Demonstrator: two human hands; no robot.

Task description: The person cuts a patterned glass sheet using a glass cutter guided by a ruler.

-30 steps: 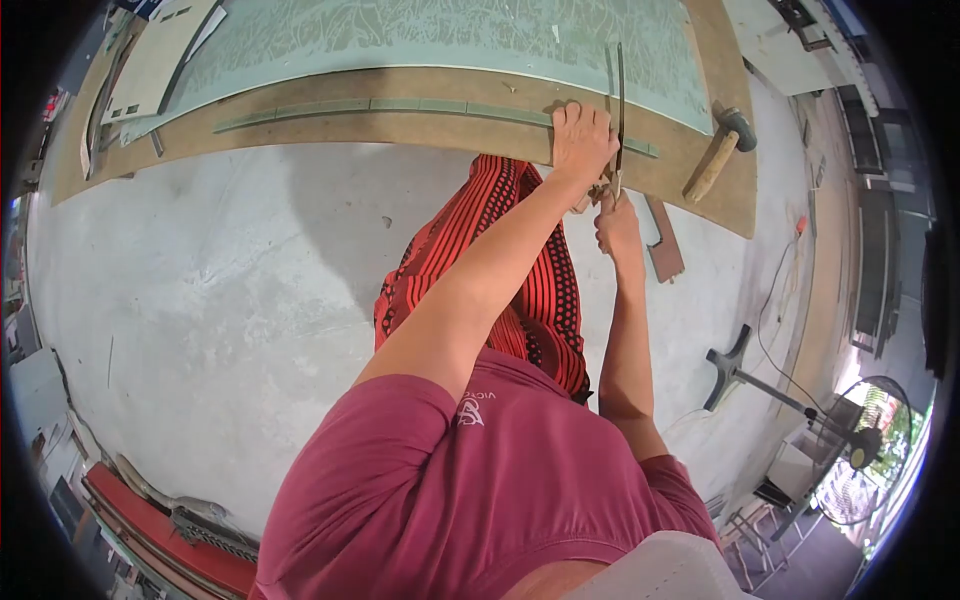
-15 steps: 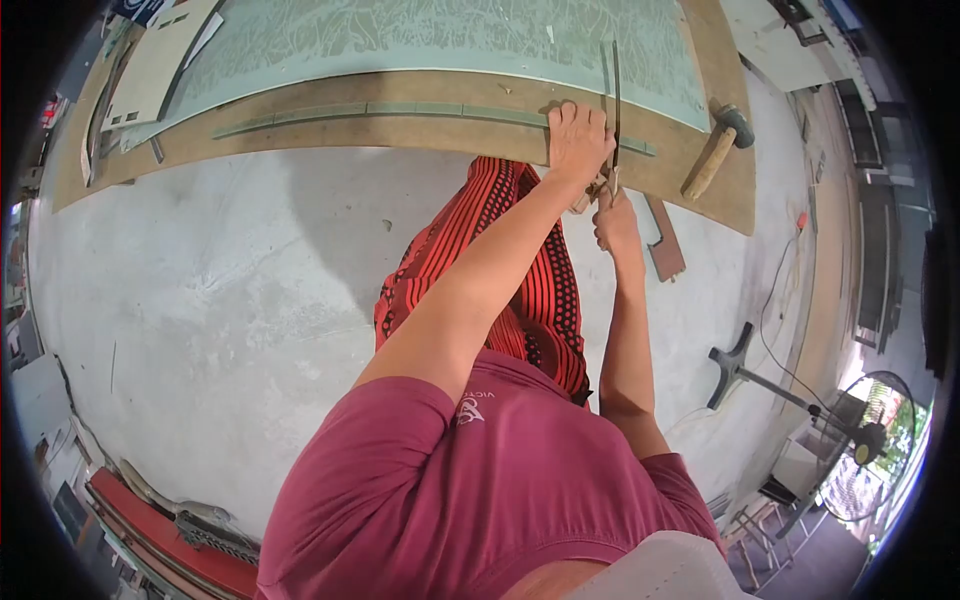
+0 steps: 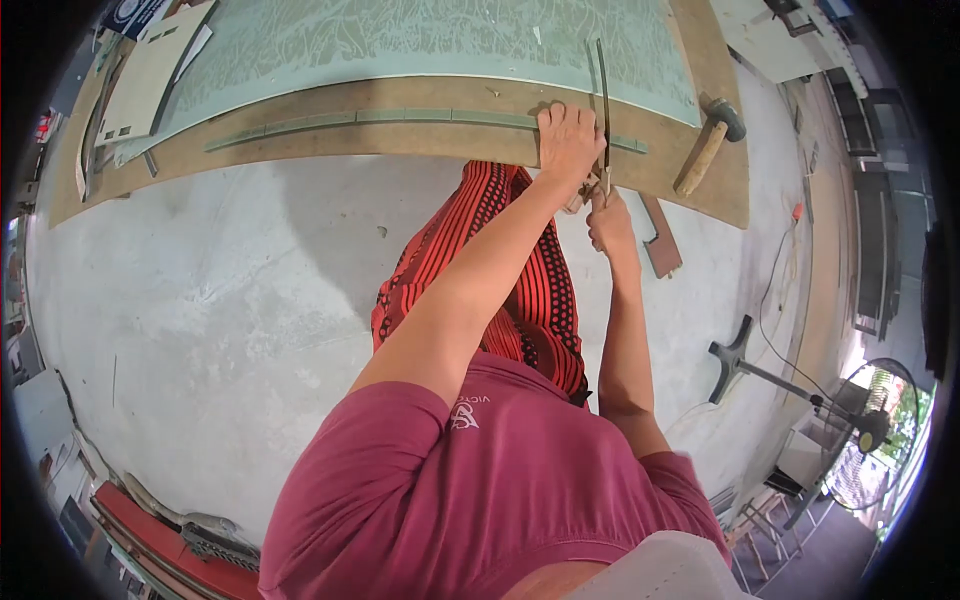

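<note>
A long, thin green strip (image 3: pixel 400 115) lies along the near edge of the board-topped table, with lines marked across it. My left hand (image 3: pixel 568 145) is closed over the strip near its right end, fingers curled and pressing it down. My right hand (image 3: pixel 612 222) grips the handle of a saw, whose blade (image 3: pixel 604 95) is seen edge-on. The blade points away from me and crosses the strip just right of my left hand. Its contact with the strip is hard to make out. A small wooden piece (image 3: pixel 574 203) shows below my left hand, partly hidden.
A mallet (image 3: pixel 722 120) lies at the table's right end. Behind the strip is a large green patterned sheet (image 3: pixel 420 40). A cream panel (image 3: pixel 150 75) lies at left. A brown notched piece (image 3: pixel 660 240) juts below the edge. A fan (image 3: pixel 870 430) stands at right.
The whole view has shifted slightly left. Both hands keep their places on the strip and saw, and the blade still crosses at about the same spot.
</note>
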